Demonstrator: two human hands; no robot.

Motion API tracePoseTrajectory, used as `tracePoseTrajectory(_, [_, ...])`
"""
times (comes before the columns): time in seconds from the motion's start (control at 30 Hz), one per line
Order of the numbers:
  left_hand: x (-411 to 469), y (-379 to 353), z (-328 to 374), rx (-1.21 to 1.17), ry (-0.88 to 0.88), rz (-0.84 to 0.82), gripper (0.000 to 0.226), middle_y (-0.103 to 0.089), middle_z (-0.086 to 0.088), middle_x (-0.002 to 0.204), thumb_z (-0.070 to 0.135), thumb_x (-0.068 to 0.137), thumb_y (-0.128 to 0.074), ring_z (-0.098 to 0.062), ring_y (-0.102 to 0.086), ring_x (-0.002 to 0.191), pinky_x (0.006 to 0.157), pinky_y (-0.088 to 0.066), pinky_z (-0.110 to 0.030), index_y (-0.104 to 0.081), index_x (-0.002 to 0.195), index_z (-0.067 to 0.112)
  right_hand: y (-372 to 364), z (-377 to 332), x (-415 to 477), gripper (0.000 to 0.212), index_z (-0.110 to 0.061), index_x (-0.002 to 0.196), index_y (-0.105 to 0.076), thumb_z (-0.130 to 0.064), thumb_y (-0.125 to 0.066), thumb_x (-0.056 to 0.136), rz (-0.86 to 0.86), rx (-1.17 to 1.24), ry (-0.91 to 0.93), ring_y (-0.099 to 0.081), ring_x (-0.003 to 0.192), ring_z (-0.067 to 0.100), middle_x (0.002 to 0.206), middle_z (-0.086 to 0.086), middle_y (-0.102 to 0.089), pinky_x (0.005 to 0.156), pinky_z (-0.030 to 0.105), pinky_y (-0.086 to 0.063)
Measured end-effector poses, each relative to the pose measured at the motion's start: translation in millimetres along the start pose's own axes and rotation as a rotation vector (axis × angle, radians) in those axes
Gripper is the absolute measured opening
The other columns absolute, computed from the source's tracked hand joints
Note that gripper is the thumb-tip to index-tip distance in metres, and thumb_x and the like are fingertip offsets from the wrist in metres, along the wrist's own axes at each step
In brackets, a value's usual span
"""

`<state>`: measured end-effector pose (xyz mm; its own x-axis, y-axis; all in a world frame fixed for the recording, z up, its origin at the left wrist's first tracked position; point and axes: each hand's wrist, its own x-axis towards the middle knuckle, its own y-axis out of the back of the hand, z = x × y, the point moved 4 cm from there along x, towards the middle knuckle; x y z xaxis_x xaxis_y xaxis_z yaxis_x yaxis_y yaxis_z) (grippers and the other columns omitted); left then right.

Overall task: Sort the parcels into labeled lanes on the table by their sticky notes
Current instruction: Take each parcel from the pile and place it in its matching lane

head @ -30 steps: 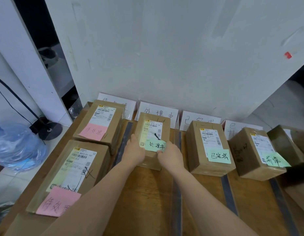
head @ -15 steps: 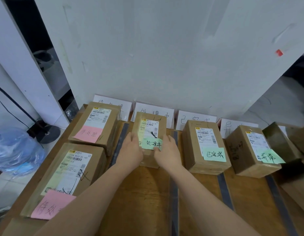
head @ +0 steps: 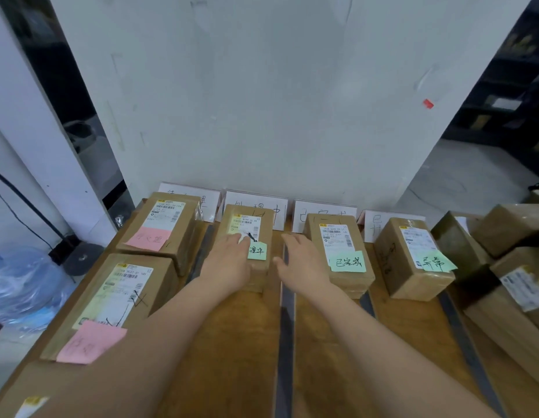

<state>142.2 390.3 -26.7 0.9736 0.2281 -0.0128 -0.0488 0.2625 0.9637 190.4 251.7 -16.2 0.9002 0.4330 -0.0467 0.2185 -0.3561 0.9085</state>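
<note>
- 2 pink-note parcels point(head: 111, 300) at 9-10 o'clock, lane 1, one behind other.
- Left hand point(head: 229, 260) lies flat, fingers straight, on green-note parcel point(head: 257, 227), lane 2, 12 o'clock.
- Right hand point(head: 302, 262) relaxed, fingers spread, holds nothing, just beside it.
- 2 more green-note parcels point(head: 340, 245) at 1-2 o'clock, 1 per lane.
- 4 label cards point(head: 256, 202) at wall point(head: 262, 116).

Four parcels point(head: 247, 233) are sitting in a row before the lane cards point(head: 256, 203); a fifth parcel point(head: 117, 297) is lying nearer, far left.
</note>
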Motion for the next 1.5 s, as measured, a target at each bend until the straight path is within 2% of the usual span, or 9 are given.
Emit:
tracePoseTrajectory(0.23, [-41,25,62,0.204,-0.040,0.060,0.045,-0.048,-0.006,0.142,0.025,0.095,-0.051,-0.024,-0.040,0.132,0.104,-0.042,-0.039,-0.047,0.139,0.013,44,40,-49,0.054,-0.016,0.143,-0.041,-0.038,-0.055,0.096,-0.009,-0.189,0.075,-0.039,0.134,0.028,0.145,0.007,-0.044,0.109,0.043,-0.037])
tracePoseTrajectory(0.37, [-73,32,106,0.233,-0.071,0.119,0.037,-0.051,-0.005,0.134,0.031,0.096,-0.054,-0.023,-0.046,0.125,0.094,-0.043,-0.035,-0.050,0.129,0.013,68,66,-86,0.051,-0.017,0.140,-0.043,-0.039,-0.054,0.096,-0.003,-0.272,0.101,-0.041,0.131,0.028,0.141,0.008,-0.047,0.107,0.043,-0.037])
tracePoseTrajectory(0.5, [-100,34,146,0.228,-0.115,0.150,0.044,-0.048,-0.005,0.141,0.031,0.096,-0.055,-0.023,-0.042,0.131,0.102,-0.041,-0.037,-0.047,0.135,0.012,95,89,-120,0.053,-0.016,0.142,-0.042,-0.042,-0.052,0.096,0.015,-0.346,0.105,-0.037,0.134,0.028,0.144,0.009,-0.044,0.108,0.043,-0.035])
tracePoseTrajectory(0.7, [-124,36,196,0.232,-0.215,0.169,0.025,-0.055,-0.002,0.120,0.023,0.095,-0.054,-0.021,-0.047,0.117,0.091,-0.040,-0.033,-0.052,0.118,0.012,126,120,-170,0.052,-0.016,0.138,-0.046,-0.043,-0.055,0.094,0.078,-0.360,0.036,-0.040,0.131,0.026,0.139,0.008,-0.049,0.107,0.042,-0.039])
tracePoseTrajectory(0.8, [-133,33,216,0.244,-0.294,0.181,0.029,-0.055,-0.003,0.123,0.023,0.095,-0.054,-0.021,-0.048,0.117,0.090,-0.043,-0.034,-0.052,0.122,0.012,134,132,-195,0.053,-0.016,0.140,-0.045,-0.042,-0.055,0.095,0.113,-0.358,-0.030,-0.040,0.133,0.027,0.141,0.009,-0.048,0.108,0.043,-0.037])
tracePoseTrajectory(0.97, [-151,22,245,0.222,-0.395,0.180,0.039,-0.055,-0.005,0.132,0.021,0.093,-0.060,-0.023,-0.048,0.124,0.098,-0.046,-0.037,-0.052,0.130,0.013,142,155,-233,0.049,-0.016,0.135,-0.047,-0.041,-0.054,0.095,0.117,-0.354,-0.124,-0.042,0.130,0.031,0.140,0.012,-0.048,0.105,0.046,-0.038])
tracePoseTrajectory(1.07, [-161,20,265,0.195,-0.457,0.187,0.036,-0.055,-0.006,0.132,0.023,0.094,-0.058,-0.024,-0.048,0.124,0.099,-0.047,-0.039,-0.053,0.128,0.012,149,168,-253,0.054,-0.016,0.142,-0.043,-0.042,-0.052,0.096,0.120,-0.360,-0.173,-0.038,0.134,0.031,0.145,0.012,-0.044,0.107,0.046,-0.035])
tracePoseTrajectory(1.33, [-158,10,331,0.163,-0.570,0.171,0.029,-0.058,-0.005,0.120,0.024,0.091,-0.060,-0.022,-0.051,0.113,0.092,-0.049,-0.039,-0.056,0.118,0.013,183,219,-283,0.052,-0.016,0.137,-0.045,-0.045,-0.054,0.095,0.154,-0.362,-0.297,-0.040,0.132,0.031,0.138,0.011,-0.048,0.106,0.045,-0.039])
tracePoseTrajectory(1.5, [-141,0,386,0.165,-0.625,0.163,0.036,-0.056,-0.007,0.127,0.026,0.092,-0.059,-0.025,-0.050,0.120,0.097,-0.048,-0.041,-0.055,0.125,0.013,212,265,-284,0.051,-0.017,0.137,-0.046,-0.043,-0.055,0.095,0.208,-0.333,-0.359,-0.042,0.130,0.031,0.138,0.011,-0.048,0.101,0.044,-0.041])
